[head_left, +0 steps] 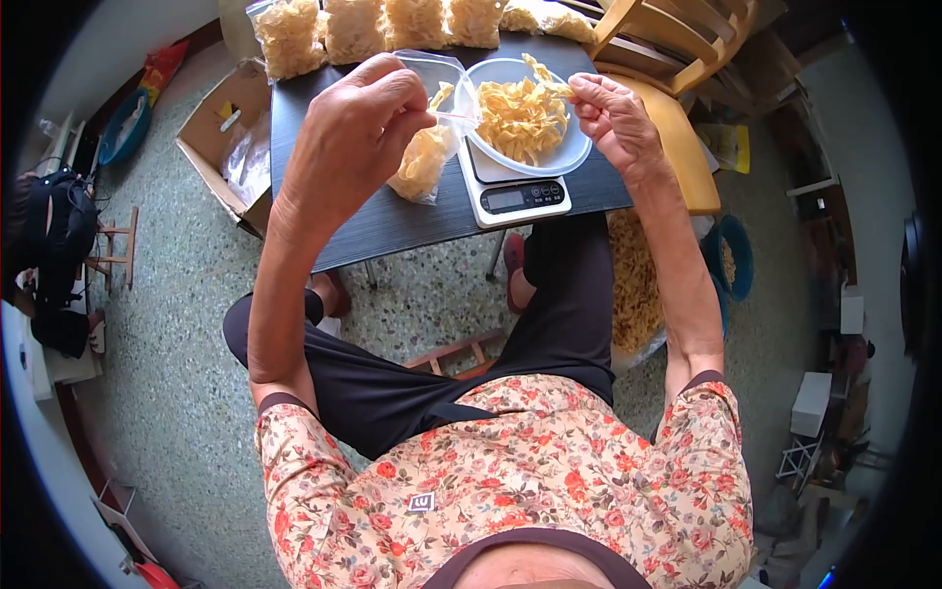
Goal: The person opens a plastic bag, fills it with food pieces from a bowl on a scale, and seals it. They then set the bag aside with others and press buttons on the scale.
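My left hand (358, 137) pinches the top edge of a clear zip bag (453, 123), whose mouth is held toward the bowl. Pale yellow dried strips (420, 162) fill the lower part of this bag. On the right, my right hand (620, 123) has its fingertips closed on a dried strip (557, 89) at the rim of the white bowl (579, 155). More curled dried strips (520, 123) are heaped inside the bowl. It rests on a white kitchen scale (520, 201), and its display is too small to read.
Several filled bags (412, 25) line the far edge of the dark table (343, 226). A cardboard box (211, 147) with plastic bags stands at its left. To the right are a wooden chair (677, 147), a large bag of dried strips (633, 285) and a blue basin (736, 245).
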The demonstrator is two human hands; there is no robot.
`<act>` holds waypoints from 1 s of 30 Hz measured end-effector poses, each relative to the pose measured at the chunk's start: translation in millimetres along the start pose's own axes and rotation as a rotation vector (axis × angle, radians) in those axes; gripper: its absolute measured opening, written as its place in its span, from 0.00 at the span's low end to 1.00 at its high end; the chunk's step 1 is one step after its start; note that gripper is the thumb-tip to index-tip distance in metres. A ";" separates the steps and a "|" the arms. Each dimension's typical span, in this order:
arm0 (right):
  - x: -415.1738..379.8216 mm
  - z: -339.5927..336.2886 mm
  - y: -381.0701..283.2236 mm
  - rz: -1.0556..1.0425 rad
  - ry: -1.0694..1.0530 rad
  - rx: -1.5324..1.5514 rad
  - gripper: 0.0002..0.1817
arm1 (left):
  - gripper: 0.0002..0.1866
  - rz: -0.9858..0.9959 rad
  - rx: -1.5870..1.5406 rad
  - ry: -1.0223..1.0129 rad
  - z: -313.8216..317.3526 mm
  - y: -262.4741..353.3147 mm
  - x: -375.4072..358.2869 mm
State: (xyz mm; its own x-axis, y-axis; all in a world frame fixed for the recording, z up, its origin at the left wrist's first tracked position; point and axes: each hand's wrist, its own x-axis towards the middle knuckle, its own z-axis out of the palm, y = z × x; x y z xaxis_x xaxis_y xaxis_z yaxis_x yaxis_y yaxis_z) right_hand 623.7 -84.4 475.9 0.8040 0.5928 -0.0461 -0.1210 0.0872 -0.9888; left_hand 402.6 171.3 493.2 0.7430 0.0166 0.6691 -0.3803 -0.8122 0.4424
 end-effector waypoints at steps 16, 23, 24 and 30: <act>-16.9 133.0 -10.5 -0.660 -0.145 -0.778 0.14 | 0.08 0.059 0.002 0.001 -10.0 0.2 -4.2; -26.6 136.5 -20.7 -0.290 -0.516 -0.779 0.21 | 0.08 0.089 0.082 0.030 -15.6 -12.5 -8.6; -25.2 132.0 -14.0 -0.305 -0.540 -0.766 0.23 | 0.09 0.106 0.080 0.027 -17.5 -13.0 -8.2; -18.0 138.7 6.8 -0.502 -0.570 -1.184 0.16 | 0.06 -0.045 0.171 -0.087 -21.2 -2.3 -9.0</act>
State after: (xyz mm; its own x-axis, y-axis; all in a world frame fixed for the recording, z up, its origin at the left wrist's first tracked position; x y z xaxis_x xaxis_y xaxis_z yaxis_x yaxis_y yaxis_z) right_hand 527.7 16.6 489.6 0.2371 0.9636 0.1238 0.8893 -0.1640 -0.4269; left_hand 385.1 185.4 498.8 0.8047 0.0106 0.5936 -0.2519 -0.8993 0.3575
